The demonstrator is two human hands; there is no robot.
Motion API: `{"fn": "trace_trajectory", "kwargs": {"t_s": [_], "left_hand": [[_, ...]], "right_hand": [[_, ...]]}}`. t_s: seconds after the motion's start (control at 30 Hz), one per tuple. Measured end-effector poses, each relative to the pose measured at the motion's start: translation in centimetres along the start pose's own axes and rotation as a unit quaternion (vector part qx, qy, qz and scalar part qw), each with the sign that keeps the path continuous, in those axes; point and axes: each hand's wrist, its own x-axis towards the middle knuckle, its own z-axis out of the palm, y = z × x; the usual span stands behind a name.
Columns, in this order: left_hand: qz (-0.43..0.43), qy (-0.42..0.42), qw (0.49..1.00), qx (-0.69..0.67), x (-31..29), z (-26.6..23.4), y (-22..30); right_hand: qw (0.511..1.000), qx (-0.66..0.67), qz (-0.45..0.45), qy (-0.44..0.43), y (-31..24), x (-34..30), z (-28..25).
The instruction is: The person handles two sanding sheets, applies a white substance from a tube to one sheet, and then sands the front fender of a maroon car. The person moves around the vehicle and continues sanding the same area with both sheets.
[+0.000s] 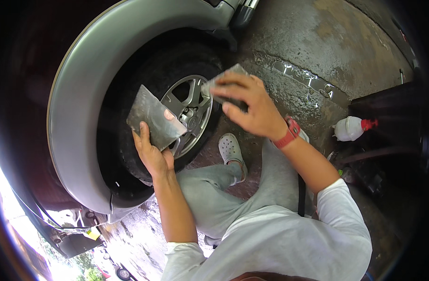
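My left hand (153,157) grips a flat, rectangular, shiny metal-looking plate (153,119) by its lower edge, thumb and fingers on opposite sides. The plate is tilted in front of a car wheel (192,121) and hides part of its tire and spokes. Beyond the wheel's right edge, my right hand (252,103), with a red watch on its wrist, is raised. Its fingers are closed around a grey, flat, roughly rectangular piece (237,70). Motion blurs this piece, so its kind is unclear. The two held pieces are apart.
The car's grey fender (78,122) arches over the black tire (151,61) on my left. Wet concrete floor with a puddle (308,79) stretches ahead right. A white bottle with a red top (348,129) stands on the right. My foot in a pale clog (230,149) is beside the wheel.
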Motion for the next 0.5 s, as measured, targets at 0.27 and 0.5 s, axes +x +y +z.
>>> {"fn": "trace_trajectory", "kwargs": {"t_s": [0.27, 0.5], "left_hand": [[-0.100, -0.041, 0.993, -0.045, -0.9, 1.1, 0.2], [-0.083, -0.005, 0.993, -0.086, -1.0, -1.0, 0.6]], "right_hand": [[0.967, 0.172, 0.120, 0.146, 4.6, 8.6, 5.8], [0.971, 0.145, 0.171, -0.084, 3.9, 14.4, 4.3]]}}
